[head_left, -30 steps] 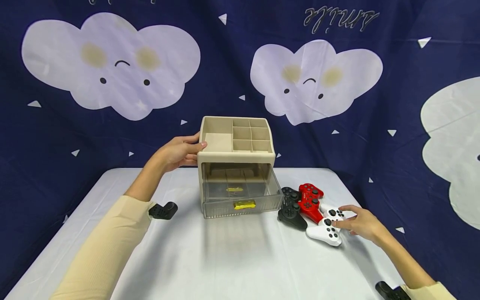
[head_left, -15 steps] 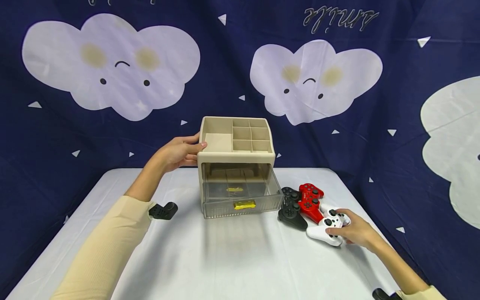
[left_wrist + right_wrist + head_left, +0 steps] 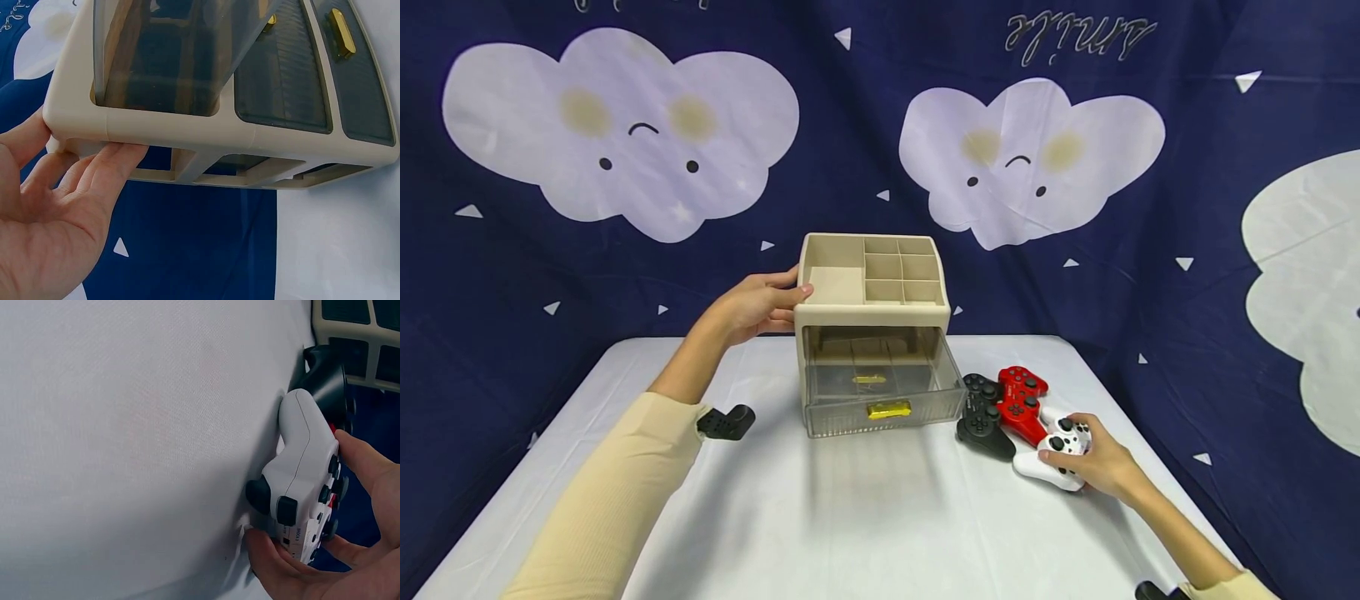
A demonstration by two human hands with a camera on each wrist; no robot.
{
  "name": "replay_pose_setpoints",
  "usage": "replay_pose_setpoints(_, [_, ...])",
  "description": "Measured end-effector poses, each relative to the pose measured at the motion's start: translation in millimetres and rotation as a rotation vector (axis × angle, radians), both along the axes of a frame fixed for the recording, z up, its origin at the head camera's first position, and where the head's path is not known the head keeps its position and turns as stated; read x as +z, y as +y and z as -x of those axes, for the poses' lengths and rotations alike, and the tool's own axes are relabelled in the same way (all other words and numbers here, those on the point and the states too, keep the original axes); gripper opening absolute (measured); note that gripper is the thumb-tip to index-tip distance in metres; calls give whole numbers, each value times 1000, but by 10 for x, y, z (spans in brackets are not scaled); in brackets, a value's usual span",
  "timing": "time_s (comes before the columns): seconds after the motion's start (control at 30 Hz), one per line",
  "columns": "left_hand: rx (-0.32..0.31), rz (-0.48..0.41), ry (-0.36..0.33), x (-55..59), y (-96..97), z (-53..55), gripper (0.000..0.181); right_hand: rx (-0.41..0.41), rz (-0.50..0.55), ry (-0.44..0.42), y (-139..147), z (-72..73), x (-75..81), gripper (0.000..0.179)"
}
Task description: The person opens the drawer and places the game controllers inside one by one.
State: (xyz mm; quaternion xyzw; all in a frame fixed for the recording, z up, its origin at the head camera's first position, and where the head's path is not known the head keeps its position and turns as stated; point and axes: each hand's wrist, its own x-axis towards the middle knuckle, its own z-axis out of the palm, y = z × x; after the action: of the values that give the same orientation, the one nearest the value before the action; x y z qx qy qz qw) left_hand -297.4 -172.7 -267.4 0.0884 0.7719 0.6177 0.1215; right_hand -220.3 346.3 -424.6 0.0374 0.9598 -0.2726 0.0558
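At the right of the table, my right hand [image 3: 1102, 458] grips a white game controller [image 3: 1036, 467], thumb over its face and fingers round its far edge. In the right wrist view the fingers [image 3: 269, 556] reach along the controller's side, close over the white cloth. A red controller [image 3: 1019, 398] and a black controller [image 3: 983, 425] lie beside it. My left hand [image 3: 756, 304] holds the beige desktop drawer organizer [image 3: 872, 315] by its upper left side, thumb on the rim. The left wrist view has its fingertips [image 3: 128, 156] at a side opening. The clear upper drawer [image 3: 842, 419] is pulled out.
The top of the organizer has one large compartment [image 3: 837, 285] and several small ones. Lower drawers with gold handles [image 3: 341, 32] are closed in the left wrist view. A white cloth covers the table [image 3: 880, 533]; a dark blue cloud-print curtain [image 3: 850, 125] hangs behind.
My right hand has moved from over the white controller onto it, fingers closing round it and shifting slightly left. The left hand and the organizer have stayed where they were.
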Motion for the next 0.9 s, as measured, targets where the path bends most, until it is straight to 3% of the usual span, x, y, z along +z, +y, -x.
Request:
replay_pose_setpoints(0.2, [0,-2,6,-6,0,2,73,17,18,0,64,26,18,99])
replay_pose_setpoints(0.43, [5,0,4,-1,-4,2,73,37,129,4,262,93,66,89])
replay_pose_setpoints(0.9, [1,1,-8,9,4,8,72,15,177,-5,670,221,29,92])
